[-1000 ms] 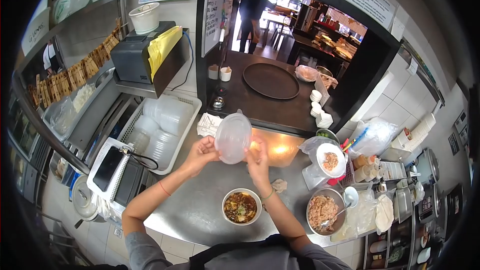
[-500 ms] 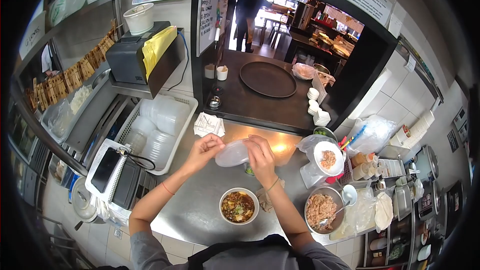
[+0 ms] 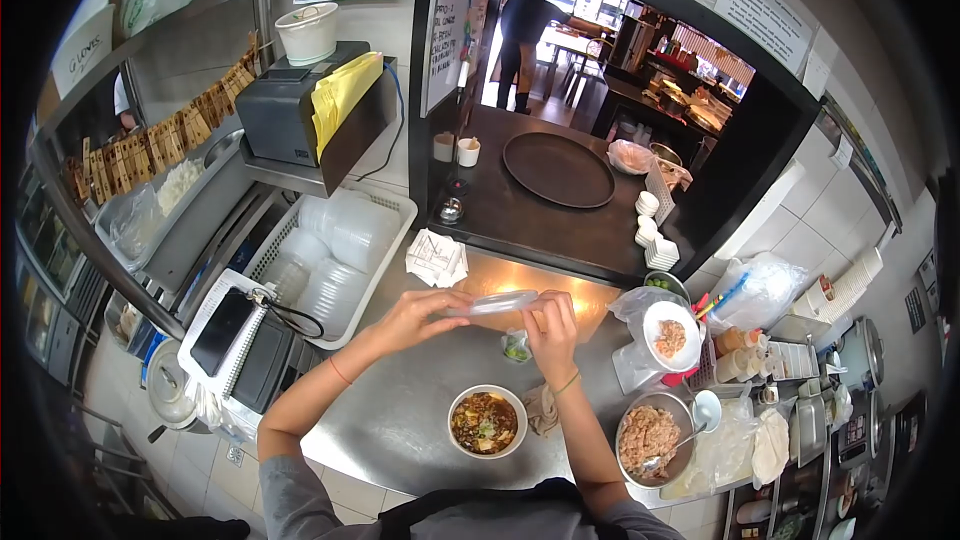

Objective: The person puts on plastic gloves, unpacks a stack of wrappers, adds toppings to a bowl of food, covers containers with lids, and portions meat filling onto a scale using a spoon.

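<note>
A clear plastic lid [image 3: 503,302] is held up above the steel counter [image 3: 390,410], seen almost edge-on. My left hand [image 3: 420,318] pinches its left edge, and the fingers of my right hand [image 3: 552,328] grip its right edge. Nearer to me stands a white bowl [image 3: 487,421] of dark brown, saucy food with green bits on top, uncovered. Just below the lid lies a small bag with something green [image 3: 516,346] in it. A crumpled beige cloth [image 3: 541,410] touches the counter beside the bowl, close to my right forearm.
A metal bowl of minced meat [image 3: 650,439] with a spoon sits at right, near a scale holding a white plate [image 3: 667,334]. At left stands a white basket [image 3: 393,250] of plastic containers. Beyond the pass-through ledge's round tray [image 3: 558,170], a person [image 3: 527,35] stands.
The lid has turned from showing its broad face to nearly edge-on and lies more level between both hands. The whole view has shifted slightly; the bowl stays on the counter.
</note>
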Motion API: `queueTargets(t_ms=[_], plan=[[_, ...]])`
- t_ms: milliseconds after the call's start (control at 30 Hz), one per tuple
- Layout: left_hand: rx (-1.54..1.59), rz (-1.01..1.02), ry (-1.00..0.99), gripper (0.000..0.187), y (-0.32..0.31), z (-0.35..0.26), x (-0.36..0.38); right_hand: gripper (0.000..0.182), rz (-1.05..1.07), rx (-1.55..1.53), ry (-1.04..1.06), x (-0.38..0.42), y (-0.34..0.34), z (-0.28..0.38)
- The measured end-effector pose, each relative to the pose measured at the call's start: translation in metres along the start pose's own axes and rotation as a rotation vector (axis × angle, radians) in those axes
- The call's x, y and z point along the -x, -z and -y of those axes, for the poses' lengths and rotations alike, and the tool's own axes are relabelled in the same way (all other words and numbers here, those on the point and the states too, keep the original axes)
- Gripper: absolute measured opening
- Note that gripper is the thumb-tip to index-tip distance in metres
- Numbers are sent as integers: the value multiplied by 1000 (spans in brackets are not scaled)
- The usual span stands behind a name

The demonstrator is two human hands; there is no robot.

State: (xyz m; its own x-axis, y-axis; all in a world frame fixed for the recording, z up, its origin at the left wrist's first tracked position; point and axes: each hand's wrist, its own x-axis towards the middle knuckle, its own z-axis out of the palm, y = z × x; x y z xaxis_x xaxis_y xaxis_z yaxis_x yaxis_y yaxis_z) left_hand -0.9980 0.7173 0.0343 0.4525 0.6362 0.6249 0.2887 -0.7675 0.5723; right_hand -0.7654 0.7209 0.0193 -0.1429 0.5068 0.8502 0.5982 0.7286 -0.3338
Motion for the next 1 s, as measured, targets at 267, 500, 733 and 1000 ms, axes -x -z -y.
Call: queueTargets(t_ms=[267,500,733,1000], plan=[[772,-104,487,7,8,13,5,12,35,-70,8,2,4,-3],[565,35,610,6,0,10,8,13,31,-109,-131,10,1,2],[713,34,737,6,-12,-3,-5,20,141,-117,104,2,3,21],[591,-106,716,7,-4,15,-12,11,252,-25,149,2,21,30]])
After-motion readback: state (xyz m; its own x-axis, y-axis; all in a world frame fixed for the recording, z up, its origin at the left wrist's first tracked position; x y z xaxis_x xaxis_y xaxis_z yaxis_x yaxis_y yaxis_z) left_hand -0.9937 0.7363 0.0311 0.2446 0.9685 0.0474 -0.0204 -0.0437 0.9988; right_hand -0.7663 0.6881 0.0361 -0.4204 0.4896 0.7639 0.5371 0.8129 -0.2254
